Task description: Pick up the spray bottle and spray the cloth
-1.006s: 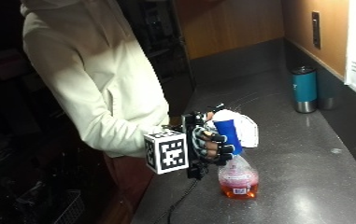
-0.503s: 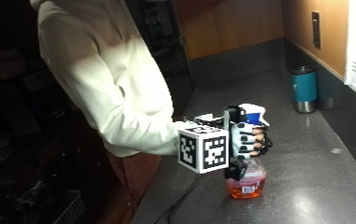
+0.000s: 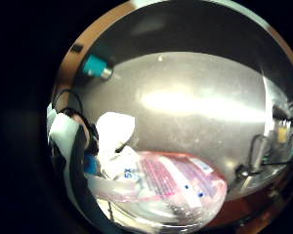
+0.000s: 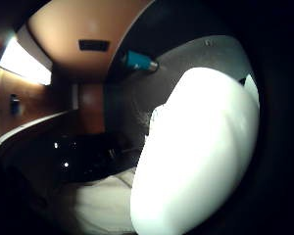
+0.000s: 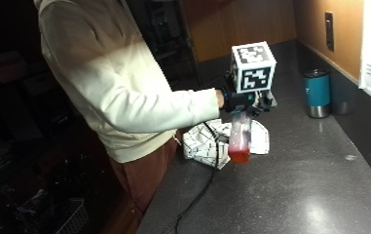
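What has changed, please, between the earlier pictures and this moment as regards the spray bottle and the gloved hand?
The gloved right hand, which gripped the spray bottle by its head while it stood on the counter, has lifted it clear; the bottle now hangs above the counter, in front of the white patterned cloth. The teal tumbler by the wall has stayed put.

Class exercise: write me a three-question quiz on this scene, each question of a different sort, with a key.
1. True or false: the spray bottle stands on the counter.
2. What lies on the counter behind the bottle: (a) a patterned cloth, (b) a plate, (c) a book?
3. Fill in: the teal ___ stands near the wall.

Key: 1 false, the gloved right hand holds it lifted; 2 a; 3 tumbler.
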`<state>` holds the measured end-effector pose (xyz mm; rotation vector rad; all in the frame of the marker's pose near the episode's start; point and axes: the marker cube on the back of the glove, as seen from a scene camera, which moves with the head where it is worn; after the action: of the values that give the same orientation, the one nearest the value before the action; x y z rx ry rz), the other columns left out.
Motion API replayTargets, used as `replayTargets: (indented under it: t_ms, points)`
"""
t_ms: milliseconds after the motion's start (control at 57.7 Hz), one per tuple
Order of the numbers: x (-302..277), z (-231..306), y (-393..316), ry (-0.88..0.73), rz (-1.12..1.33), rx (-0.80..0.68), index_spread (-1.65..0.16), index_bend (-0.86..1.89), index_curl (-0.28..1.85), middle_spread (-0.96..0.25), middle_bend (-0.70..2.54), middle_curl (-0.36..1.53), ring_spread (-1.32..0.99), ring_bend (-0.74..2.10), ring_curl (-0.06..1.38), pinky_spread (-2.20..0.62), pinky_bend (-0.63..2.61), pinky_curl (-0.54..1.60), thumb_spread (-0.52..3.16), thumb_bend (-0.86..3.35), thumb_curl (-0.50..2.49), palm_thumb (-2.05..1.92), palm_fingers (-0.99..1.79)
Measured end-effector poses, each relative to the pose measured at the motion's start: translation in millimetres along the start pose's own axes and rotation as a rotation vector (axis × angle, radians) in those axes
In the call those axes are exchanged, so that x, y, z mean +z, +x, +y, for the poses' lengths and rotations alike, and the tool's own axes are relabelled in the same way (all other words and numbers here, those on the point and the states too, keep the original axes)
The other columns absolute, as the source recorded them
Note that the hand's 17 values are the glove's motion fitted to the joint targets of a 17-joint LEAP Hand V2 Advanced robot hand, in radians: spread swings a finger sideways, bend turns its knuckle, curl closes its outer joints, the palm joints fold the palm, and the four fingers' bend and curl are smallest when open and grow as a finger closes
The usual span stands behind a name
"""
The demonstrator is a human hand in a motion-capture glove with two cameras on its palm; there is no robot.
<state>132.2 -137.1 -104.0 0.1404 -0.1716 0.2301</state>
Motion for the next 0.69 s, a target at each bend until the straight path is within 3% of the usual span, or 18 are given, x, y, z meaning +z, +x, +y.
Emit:
replayTargets:
  t_ms: [312,694]
  points:
    - [28,5,-90,-0.265,0.484,-0.158,-0.19,0.42,0.54,-0.16,0.62,0.53,-0.18,0.67,0.48,-0.22,0.32,0.38,0.01,-0.03,0.71,1.03,1.39]
    - [96,14,-89,-0.317,0.493,-0.065,-0.19,0.43,0.55,-0.16,0.63,0.53,-0.19,0.69,0.48,-0.22,0.34,0.39,0.0,-0.03,0.72,1.03,1.38]
